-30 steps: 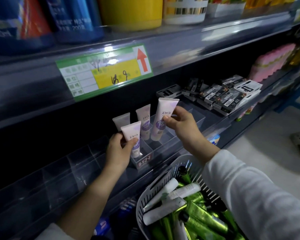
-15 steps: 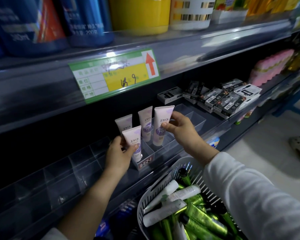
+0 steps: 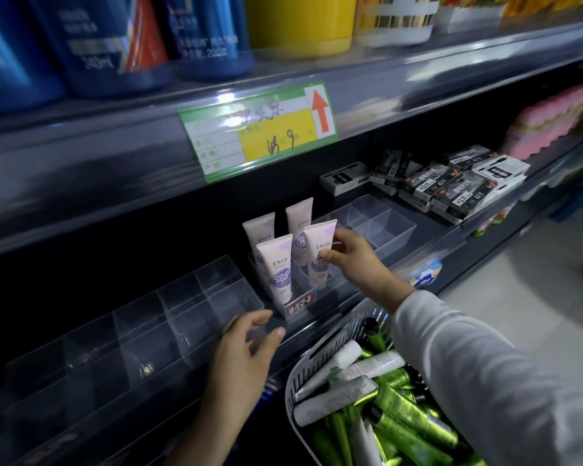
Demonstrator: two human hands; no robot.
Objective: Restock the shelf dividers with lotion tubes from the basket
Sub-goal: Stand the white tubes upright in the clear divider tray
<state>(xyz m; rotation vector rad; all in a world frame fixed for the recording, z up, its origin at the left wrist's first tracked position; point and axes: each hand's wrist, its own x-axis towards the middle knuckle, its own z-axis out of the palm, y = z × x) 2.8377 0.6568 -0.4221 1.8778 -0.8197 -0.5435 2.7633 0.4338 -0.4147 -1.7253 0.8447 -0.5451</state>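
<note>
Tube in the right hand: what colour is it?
Pale pinkish-white tube with a purple emblem; head view.

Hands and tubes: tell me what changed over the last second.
The left hand let go of the front-left tube and pulled back, open. The right hand lowered the front-right tube into the divider tray, grip unchanged. The two back tubes and the basket stayed put.

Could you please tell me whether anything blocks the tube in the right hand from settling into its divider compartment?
Nothing visible does. The right hand pinches the tube with its lower end already inside the front compartment of the clear divider; the other three tubes stand beside and behind it.
</note>
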